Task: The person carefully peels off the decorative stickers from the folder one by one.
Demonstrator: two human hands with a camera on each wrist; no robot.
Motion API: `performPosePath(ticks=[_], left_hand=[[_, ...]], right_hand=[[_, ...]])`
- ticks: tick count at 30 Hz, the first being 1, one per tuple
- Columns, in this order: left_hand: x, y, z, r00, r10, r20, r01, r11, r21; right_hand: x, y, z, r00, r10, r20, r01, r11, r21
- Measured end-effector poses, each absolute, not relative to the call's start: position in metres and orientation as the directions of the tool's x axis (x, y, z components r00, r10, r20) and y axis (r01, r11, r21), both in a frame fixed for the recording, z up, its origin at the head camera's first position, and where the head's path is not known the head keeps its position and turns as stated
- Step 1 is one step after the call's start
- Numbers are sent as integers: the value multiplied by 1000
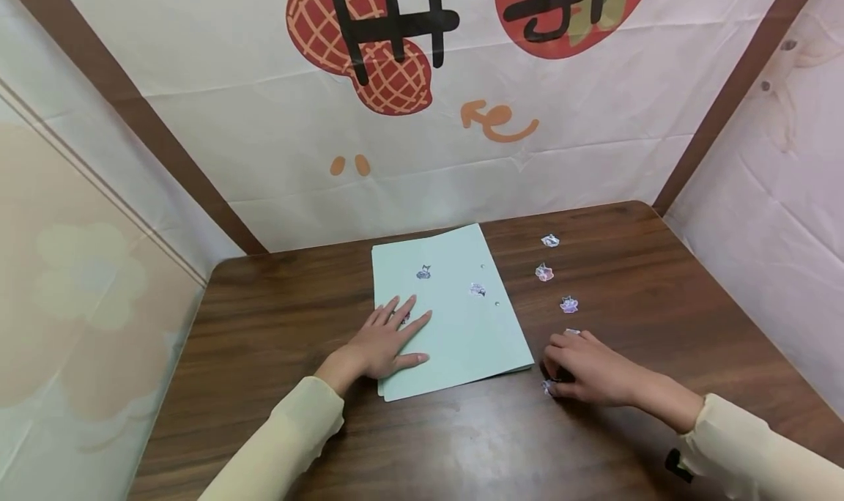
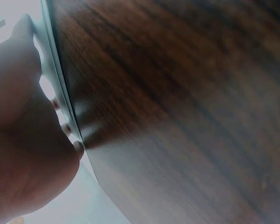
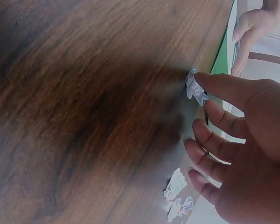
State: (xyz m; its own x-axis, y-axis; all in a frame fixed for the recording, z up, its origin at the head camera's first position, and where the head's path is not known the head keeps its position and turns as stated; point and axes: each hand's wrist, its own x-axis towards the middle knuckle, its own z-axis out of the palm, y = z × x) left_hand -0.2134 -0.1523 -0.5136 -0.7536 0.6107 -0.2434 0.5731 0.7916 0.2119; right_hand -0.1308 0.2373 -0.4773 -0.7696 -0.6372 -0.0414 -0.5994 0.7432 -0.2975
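Note:
A pale green folder-like sheet stack (image 1: pixel 455 347) lies on the table, with small shiny cut-out stickers on it, one at its upper left (image 1: pixel 423 272) and another at its right (image 1: pixel 478 290). My left hand (image 1: pixel 382 343) rests on its left side with fingers spread, partly covering a third sticker (image 1: pixel 405 318). Right of the stack, my right hand (image 1: pixel 590 369) is low over the table. Its thumb and index finger pinch a small sticker (image 3: pixel 195 88), while the other fingers curl loosely. Beyond that hand, a sticker (image 1: pixel 572 332) is partly hidden by the knuckles.
Several more stickers run up the table's right side, including a purple one (image 1: pixel 568 305), a pinkish one (image 1: pixel 543 272) and a bluish one (image 1: pixel 550 240). The brown wooden table (image 1: pixel 277 310) meets a printed cloth wall (image 1: pixel 422 157) at the back. Cloth also hangs at both sides.

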Motion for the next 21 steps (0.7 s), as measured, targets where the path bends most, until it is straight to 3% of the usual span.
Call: performPosePath(ticks=[11,21], left_hand=[[-214,-155,-510,-745,623,-238,573,781,251],[-205,-152,-496,-737,632,-239,588,774,236]], right_hand=[[-136,238,-468,-771,-636,-30,-611,751,-250],[-154,231,-444,-766,-641,57,-641,752,-157]])
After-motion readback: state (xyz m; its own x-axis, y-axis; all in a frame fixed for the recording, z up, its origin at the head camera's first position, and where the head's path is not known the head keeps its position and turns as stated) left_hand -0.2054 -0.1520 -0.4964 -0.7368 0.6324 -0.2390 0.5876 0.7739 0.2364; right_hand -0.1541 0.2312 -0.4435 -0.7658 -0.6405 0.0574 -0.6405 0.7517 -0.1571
